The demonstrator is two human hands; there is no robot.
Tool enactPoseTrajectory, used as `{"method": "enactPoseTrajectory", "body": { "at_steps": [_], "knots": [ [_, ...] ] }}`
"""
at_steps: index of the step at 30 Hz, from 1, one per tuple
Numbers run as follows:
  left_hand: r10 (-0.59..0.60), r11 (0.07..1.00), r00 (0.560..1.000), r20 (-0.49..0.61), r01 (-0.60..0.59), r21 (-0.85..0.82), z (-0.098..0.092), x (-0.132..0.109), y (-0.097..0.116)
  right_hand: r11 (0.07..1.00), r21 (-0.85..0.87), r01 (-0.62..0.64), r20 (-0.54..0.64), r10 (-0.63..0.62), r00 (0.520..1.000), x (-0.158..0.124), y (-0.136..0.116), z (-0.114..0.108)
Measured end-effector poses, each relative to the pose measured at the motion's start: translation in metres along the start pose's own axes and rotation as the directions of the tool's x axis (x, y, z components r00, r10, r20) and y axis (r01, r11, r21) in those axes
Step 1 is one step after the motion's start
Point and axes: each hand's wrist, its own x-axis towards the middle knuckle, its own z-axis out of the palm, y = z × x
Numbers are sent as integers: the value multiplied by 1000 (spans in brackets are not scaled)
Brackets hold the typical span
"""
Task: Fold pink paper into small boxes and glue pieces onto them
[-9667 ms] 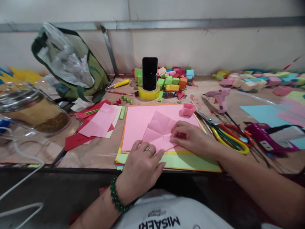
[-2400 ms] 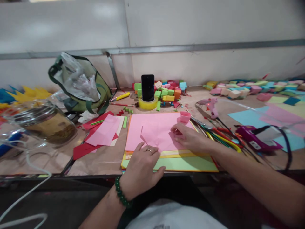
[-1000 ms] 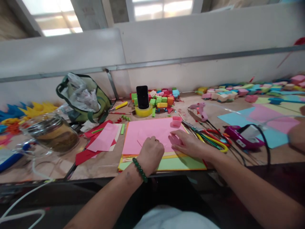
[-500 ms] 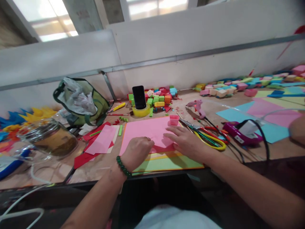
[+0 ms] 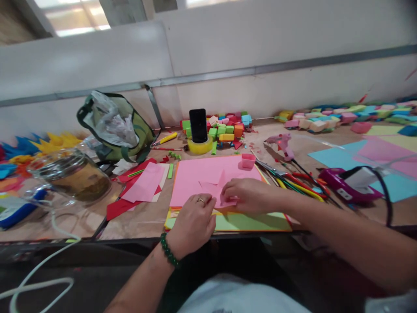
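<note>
A small folded piece of pink paper [image 5: 222, 179] stands partly raised over a stack of coloured sheets, topped by a large pink sheet [image 5: 189, 171]. My right hand [image 5: 249, 194] curls its fingers round the right side of the folded piece. My left hand [image 5: 195, 224], with a ring and a green bead bracelet, has its fingers closed at the piece's near left edge; its fingertips are partly hidden. Just beyond my right hand sits a small pink paper box [image 5: 248, 161]. Yellow and green sheets [image 5: 257, 221] show under the pink one at the table's front edge.
Right of the stack lie scissors [image 5: 301, 189], a pink glue gun [image 5: 282, 145] and a purple device [image 5: 348, 184] with cables. Behind stand a phone [image 5: 198, 125] on a yellow tape roll [image 5: 199, 146] and coloured paper blocks [image 5: 228, 130]. A glass jar [image 5: 73, 176] and green bag [image 5: 140, 134] are left.
My right hand has gone from lying spread on the paper to curling round it, and the small pink piece now lifts up. My left hand has moved slightly nearer me. The view has shifted.
</note>
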Motion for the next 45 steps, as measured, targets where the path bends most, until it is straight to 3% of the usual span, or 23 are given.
{"method": "enactPoseTrajectory", "body": {
  "at_steps": [4,7,12,19,35,45],
  "knots": [
    [-14,999,1000,-16,14,-39,2,-8,0,916,394,-70,79,42,996,-2,21,-9],
    [-37,994,999,-33,34,-109,6,-11,-2,845,505,-176,42,180,983,4,31,-1],
    [-83,982,995,-60,71,-178,12,-12,-6,839,483,-249,-133,352,927,14,37,21],
    [-28,992,995,-97,15,-129,12,-12,-5,857,457,-239,-202,362,910,11,33,25],
    [-103,942,985,-141,51,-331,11,-14,-10,881,426,-205,-168,299,939,8,27,17],
    [-55,973,995,-82,35,-228,8,-12,-9,882,420,-214,-185,314,931,9,29,21]
  ]
}}
